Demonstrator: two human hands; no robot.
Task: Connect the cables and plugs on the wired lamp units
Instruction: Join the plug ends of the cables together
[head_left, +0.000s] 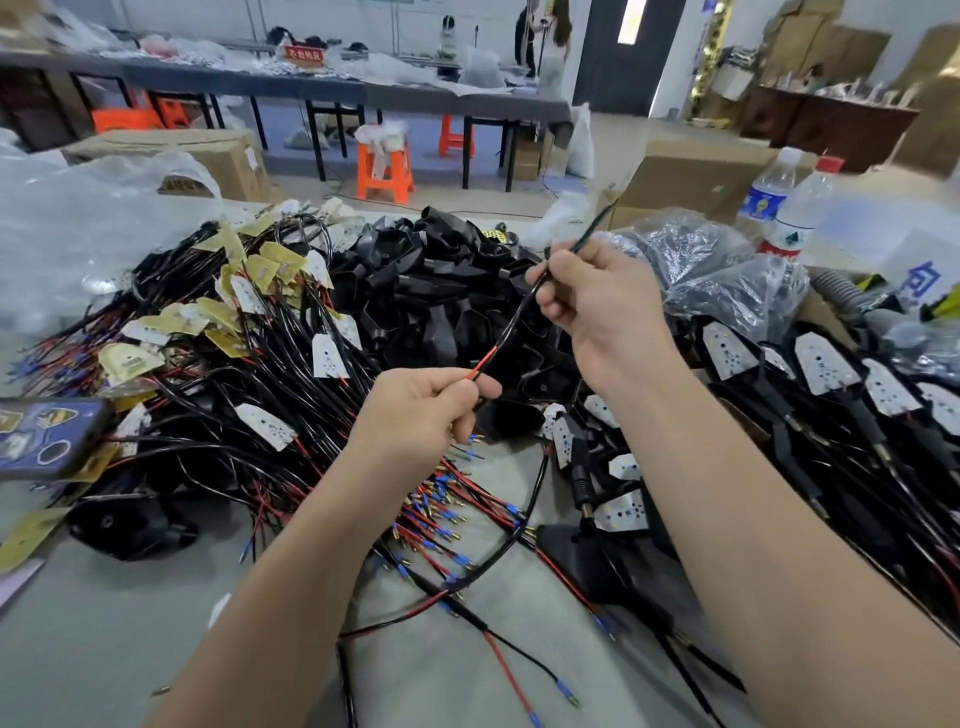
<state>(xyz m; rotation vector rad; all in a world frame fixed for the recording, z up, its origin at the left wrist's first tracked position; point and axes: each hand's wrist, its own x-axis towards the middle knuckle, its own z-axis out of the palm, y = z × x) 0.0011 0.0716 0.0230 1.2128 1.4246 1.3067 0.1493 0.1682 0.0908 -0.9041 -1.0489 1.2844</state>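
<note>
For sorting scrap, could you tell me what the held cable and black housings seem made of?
The cable: probably flexible plastic sheath, black, slightly shiny; it curves freely. The housings: likely moulded plastic, glossy black, with sharp highlights.

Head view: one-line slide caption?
Left hand and right hand pinch one black cable above a table heaped with wired lamp units.

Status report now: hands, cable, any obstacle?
Left hand pinches cable at red end. Right hand pinches it higher up. Loose wires heaped beneath.
</note>
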